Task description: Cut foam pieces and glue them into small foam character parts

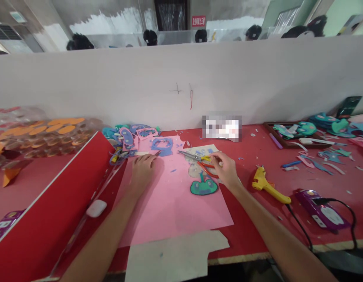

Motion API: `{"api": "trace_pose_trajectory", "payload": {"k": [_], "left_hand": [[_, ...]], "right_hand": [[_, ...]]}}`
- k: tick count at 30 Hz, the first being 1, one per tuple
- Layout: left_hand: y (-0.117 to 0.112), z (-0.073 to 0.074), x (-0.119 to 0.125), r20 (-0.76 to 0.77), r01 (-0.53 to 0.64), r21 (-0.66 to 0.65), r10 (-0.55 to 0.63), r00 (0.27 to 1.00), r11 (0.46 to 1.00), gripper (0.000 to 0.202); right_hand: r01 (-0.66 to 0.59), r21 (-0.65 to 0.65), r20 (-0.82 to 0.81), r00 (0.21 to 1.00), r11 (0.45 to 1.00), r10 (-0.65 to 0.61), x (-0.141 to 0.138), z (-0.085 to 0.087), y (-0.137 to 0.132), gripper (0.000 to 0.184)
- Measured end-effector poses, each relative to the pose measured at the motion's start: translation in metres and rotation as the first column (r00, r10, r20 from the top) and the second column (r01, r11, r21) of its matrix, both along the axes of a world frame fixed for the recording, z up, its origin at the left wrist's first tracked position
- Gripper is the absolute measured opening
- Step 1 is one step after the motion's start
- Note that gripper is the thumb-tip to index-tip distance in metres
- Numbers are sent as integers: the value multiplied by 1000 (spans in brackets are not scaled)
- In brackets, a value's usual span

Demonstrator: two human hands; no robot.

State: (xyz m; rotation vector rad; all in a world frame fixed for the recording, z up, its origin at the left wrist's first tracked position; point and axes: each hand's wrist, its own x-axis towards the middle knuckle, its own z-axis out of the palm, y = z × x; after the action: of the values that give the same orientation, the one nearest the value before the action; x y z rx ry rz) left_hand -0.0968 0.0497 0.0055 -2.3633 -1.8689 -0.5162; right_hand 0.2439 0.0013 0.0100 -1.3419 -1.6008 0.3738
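My left hand [142,169] rests on the pink sheet [166,207], fingers curled down. A small dark pointed tip shows at its fingertips; the rest is hidden. Just beyond lies a purple foam piece with a cut-out hole [166,152]. My right hand [226,167] is closed at the handle end of a pointed grey metal tool [191,155] with orange and yellow handles; whether it is scissors or pliers is unclear. Under the tool lies a stained pale card [199,149]. A green frog-head shape [204,187] lies on the sheet below the right hand.
A yellow glue gun [268,185] and a purple corded box [322,211] stand at right. Behind them are a brown tray [275,131] of foam pieces and scattered scraps. A red upright board [60,203] stands at left; a white partition [125,86] runs behind.
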Motion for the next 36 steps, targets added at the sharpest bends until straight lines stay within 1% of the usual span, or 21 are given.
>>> {"api": "trace_pose_trajectory", "payload": {"k": [1, 3, 4, 6, 9, 11, 13, 15, 18, 24, 26, 31, 36], "left_hand": [[0, 0, 0, 5, -7, -1, 7, 1000, 1000, 38], [0, 0, 1, 18, -20, 16, 20, 1000, 1000, 38], [0, 0, 2, 15, -17, 27, 17, 1000, 999, 39], [0, 1, 2, 4, 1, 42, -1, 1000, 999, 41], [-1, 1, 2, 2, 9, 34, -9, 1000, 999, 43], [0, 1, 2, 13, -2, 21, 1, 1000, 1000, 42], [0, -1, 2, 20, -10, 18, 9, 1000, 1000, 41], [1, -3, 2, 21, -12, 22, 11, 1000, 1000, 41], [2, -5, 2, 28, -16, 34, 15, 999, 999, 39], [1, -4, 1, 65, 2, 21, -3, 998, 1000, 40], [1, -4, 1, 77, 0, 26, -2, 997, 1000, 40], [2, -7, -1, 68, 5, 30, -7, 998, 1000, 39], [2, -8, -2, 68, 8, 10, -9, 998, 1000, 40]], "right_hand": [[61, 56, 74, 995, 997, -65, 5, 2, 8, 28], [118, 117, 272, 951, 986, -146, 20, 8, 32, 36], [168, 133, 362, 909, 977, -206, 30, 11, 47, 40], [252, 118, 513, 813, 961, -276, 50, 13, 78, 48], [335, 73, 626, 718, 939, -304, 78, 9, 120, 53], [375, 36, 663, 684, 926, -303, 93, 2, 138, 56], [379, 24, 691, 662, 925, -289, 102, -5, 150, 57], [350, 48, 710, 647, 936, -278, 107, -10, 158, 57], [308, 85, 730, 628, 947, -270, 108, -13, 164, 57], [274, 115, 791, 556, 955, -255, 103, -14, 166, 56], [273, 119, 794, 551, 955, -257, 101, -15, 166, 57], [273, 125, 779, 569, 954, -265, 102, -16, 166, 56], [294, 138, 782, 554, 946, -286, 117, -15, 160, 54]]}}
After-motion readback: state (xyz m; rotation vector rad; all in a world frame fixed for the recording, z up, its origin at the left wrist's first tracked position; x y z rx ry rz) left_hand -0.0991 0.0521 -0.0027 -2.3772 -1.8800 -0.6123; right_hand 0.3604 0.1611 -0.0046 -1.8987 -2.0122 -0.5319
